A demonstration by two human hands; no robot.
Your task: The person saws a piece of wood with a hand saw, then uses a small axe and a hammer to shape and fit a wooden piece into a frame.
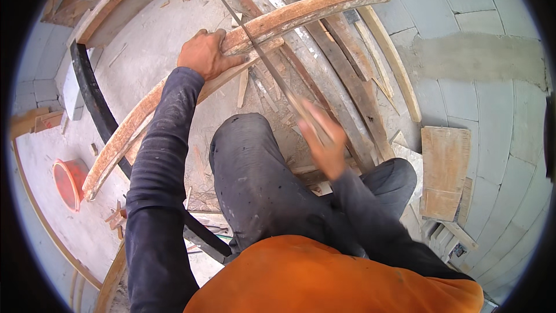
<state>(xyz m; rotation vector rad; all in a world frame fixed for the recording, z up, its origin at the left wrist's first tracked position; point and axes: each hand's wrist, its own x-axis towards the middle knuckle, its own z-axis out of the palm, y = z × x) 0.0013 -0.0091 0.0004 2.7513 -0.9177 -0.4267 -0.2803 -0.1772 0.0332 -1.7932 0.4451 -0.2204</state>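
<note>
A long, weathered wooden beam point(324, 10) lies slantwise across the view in front of my knees. My left hand point(209, 55) presses down on its middle, fingers curled over the wood. Just right of that hand, the thin blade of a hand saw point(271, 65) crosses the beam, and its tip points to the far left. My right hand point(324, 142) grips the saw's handle, slightly blurred, near my right knee. A dark beam point(92, 95) runs beneath the wooden beam on the left.
Several long boards point(341, 87) lie on the floor at the far right. An orange bucket point(70, 184) is at the left. A wooden board point(445, 171) rests by the grey block wall point(492, 122) on the right. Wood scraps point(243, 87) litter the floor.
</note>
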